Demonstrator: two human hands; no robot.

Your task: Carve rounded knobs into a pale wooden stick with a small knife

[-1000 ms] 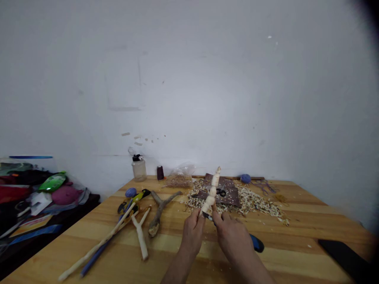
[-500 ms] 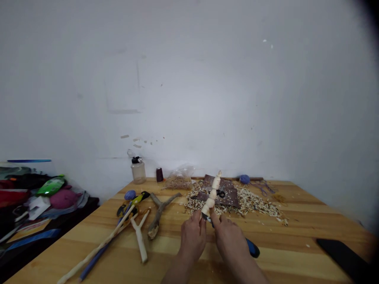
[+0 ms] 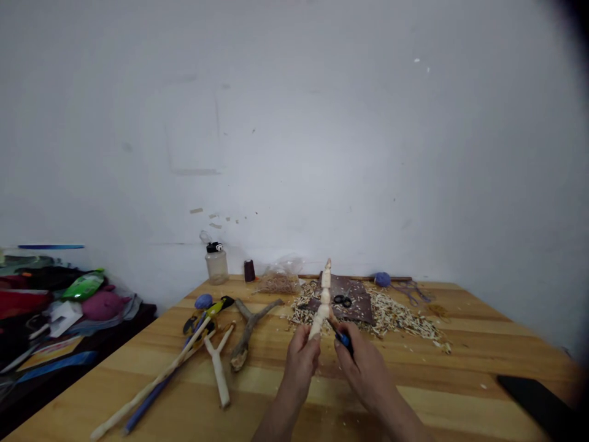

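Stick (image 3: 325, 296), carved, pointing twelve o'clock — left hand (image 3: 299, 359) clamped round base | right hand (image 3: 363, 361) gripping blue-handled knife (image 3: 343, 340) at five o'clock

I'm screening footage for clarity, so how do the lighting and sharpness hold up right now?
Head view: the wall is brightest around its middle, dimmer towards the sides; head view: the top right corner falls into soft-edged blackness; head view: the carved stick stands out pale, but the working end of the blue-handled tool is hard to make out.
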